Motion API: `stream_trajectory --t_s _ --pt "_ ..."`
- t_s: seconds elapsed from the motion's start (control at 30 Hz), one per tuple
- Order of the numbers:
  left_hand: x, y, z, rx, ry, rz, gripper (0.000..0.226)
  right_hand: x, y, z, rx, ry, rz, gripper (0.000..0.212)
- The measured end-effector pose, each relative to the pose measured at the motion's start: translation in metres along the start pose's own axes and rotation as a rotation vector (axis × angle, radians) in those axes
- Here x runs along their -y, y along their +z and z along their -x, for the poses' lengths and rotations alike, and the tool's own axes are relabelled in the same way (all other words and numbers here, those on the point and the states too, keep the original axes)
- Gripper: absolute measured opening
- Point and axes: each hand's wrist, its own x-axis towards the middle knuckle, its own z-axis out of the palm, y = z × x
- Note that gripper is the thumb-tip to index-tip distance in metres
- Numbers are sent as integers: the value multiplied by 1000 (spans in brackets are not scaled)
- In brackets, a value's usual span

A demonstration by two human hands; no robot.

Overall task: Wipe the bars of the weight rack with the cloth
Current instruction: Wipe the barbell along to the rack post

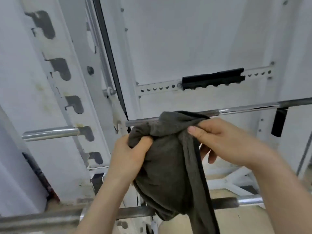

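Head view, close in on the white weight rack (pixel 50 102).

- Cloth (pixel 168 157): dark grey-green, draped over the long chrome bar (pixel 244 109) near the bar's left end, just beside the slotted upright. The bulk hangs in a loose bag below the bar, and one long strip trails to the bottom edge of the frame.
- Left hand (pixel 131 149): fingers and thumb are curled round a bunched fold on the cloth's left side, below the bar.
- Right hand (pixel 224 141): thumb and fingers pinch a gathered ridge of fabric on the right, close under the bar.
- Neither hand touches the metal directly (fabric lies between, as far as can be seen).

Reading of the hold: a grip on either side of the drape probably lets the person pull the cloth taut, so it wraps the round surface rather than skimming the top.

Stage, judged: wiping of this bar is under way or about to begin. The bright stretch to the right is uncovered.

The short chrome peg (pixel 50 133) at left sits well apart from the cloth. The hanging fabric crosses in front of the lower bar (pixel 135 212); whether they touch cannot be told.

Risk: the trailing strip could snag on that lower bar.
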Motion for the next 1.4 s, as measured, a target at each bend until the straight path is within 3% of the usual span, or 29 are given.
stream_trajectory --t_s 0.1,0.2,0.27,0.37,0.47,0.57,0.63,0.7,0.8,0.93,1.03,1.17,1.23,1.27,1.33,1.4 --pt "-9 29 -9 103 -152 -89 35 -11 -37 7 -76 -10 89 28" --pt "-12 52 -25 141 -135 -236 61 -31 -67 -5 -471 -171 239 17" --pt "-13 63 -38 146 -105 -285 61 -44 -80 -16 -656 -189 75 27" --pt "-11 73 -56 168 -47 -293 39 -57 -89 -32 -728 -143 -352 37" --pt "9 83 -79 307 -5 -285 34 -68 -90 -52 -653 -117 -633 46" --pt "31 97 -103 353 -33 -147 69 -71 -86 -81 -509 -98 -759 58" --pt "41 111 -118 397 -93 116 65 -68 -79 -101 -346 -70 -828 65" --pt "49 126 -129 559 -135 272 57 -67 -75 -118 -182 -65 -902 71" --pt "52 136 -138 754 -96 179 39 -73 -81 -134 -61 -83 -929 68" --pt "49 127 -157 539 -92 199 20 -85 -104 -146 -146 -103 -863 61" --pt "29 126 -177 258 80 107 19 -93 -114 -162 -288 -123 -822 55" --pt "-27 147 -225 -62 334 296 11 -96 -126 -190 -454 -276 -913 42" --pt "-34 170 -253 -99 397 222 14 -114 -133 -207 -420 -245 -734 42" --pt "-26 181 -265 -67 396 54 19 -129 -135 -213 -357 -193 -504 45" --pt "4 203 -273 152 370 -457 45 -165 -143 -214 -176 -13 31 61" --pt "39 215 -255 364 320 -737 67 -196 -160 -205 40 210 395 77"
